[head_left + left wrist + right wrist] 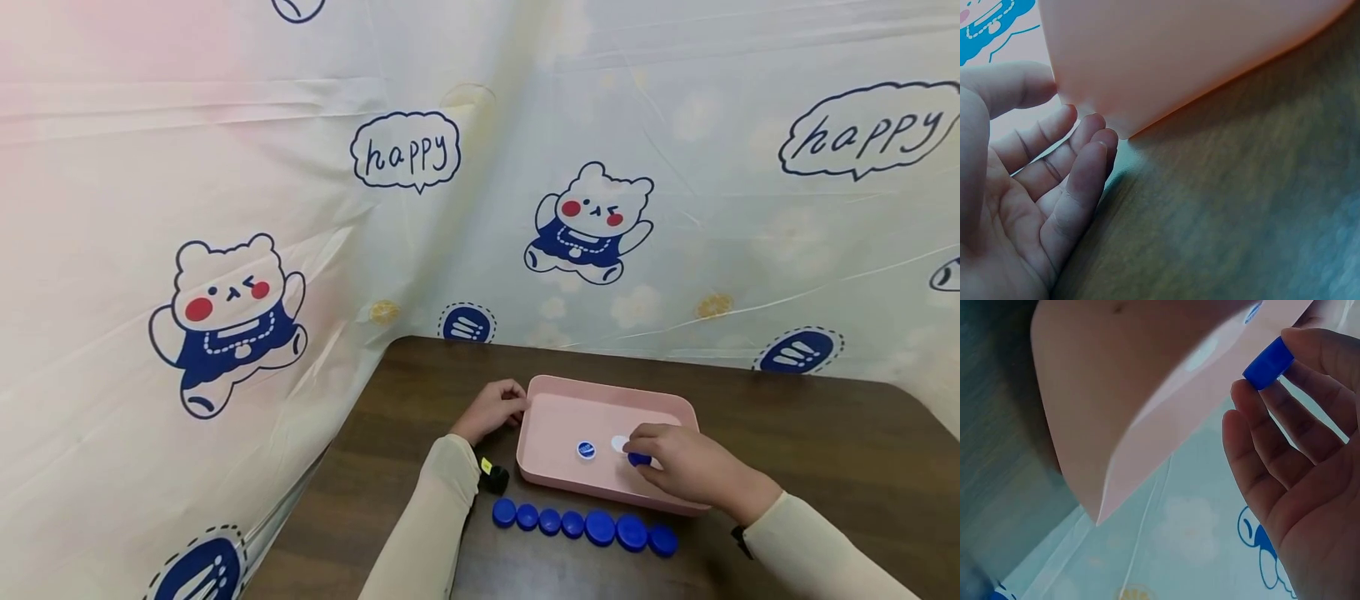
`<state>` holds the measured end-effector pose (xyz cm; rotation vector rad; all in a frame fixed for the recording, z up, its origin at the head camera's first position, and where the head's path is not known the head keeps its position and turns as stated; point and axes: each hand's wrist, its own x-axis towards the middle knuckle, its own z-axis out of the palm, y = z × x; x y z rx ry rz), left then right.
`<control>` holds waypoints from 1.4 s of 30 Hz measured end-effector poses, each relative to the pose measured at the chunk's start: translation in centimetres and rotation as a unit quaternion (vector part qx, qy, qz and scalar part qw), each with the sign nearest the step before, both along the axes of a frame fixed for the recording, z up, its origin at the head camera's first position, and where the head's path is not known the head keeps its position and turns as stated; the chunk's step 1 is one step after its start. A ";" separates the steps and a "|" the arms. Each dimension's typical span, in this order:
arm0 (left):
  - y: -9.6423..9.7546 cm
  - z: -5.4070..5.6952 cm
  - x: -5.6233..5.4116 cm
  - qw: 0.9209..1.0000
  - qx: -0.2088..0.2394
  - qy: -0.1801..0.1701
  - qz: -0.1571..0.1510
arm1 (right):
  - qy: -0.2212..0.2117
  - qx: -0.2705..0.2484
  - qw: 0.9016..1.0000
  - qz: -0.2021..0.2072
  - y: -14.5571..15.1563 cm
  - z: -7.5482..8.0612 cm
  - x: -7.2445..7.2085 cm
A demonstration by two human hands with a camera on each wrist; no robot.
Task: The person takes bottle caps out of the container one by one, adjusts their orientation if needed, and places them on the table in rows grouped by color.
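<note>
A pink tray [555, 482] lies on the table. Over its right part my right hand [686, 467] pinches a blue bottle cap [1269, 364] between thumb and fingertips. Inside the tray are a white round cap with blue print [586, 451] and a plain white disc [618, 443], partly behind the right fingers. My left hand [495, 408] is at the tray's left side, its loosely bent fingertips [1092, 125] touching the outer wall. Along the tray's near side, several blue bottle caps [573, 524] of differing sizes stand in a row on the table.
A small black object with a yellow label [495, 477] sits by the left wrist, near the tray's front left corner. The brown wooden table [442, 375] reaches back to a printed cloth curtain [480, 250], which also hangs along the left side.
</note>
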<state>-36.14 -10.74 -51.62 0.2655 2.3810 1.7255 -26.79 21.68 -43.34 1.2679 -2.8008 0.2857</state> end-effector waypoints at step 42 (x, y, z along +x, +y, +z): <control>0.1 0.5 0.1 1.000 0.001 -0.011 0.000 | 0.063 -0.047 0.997 0.015 3.9 -0.4 4.2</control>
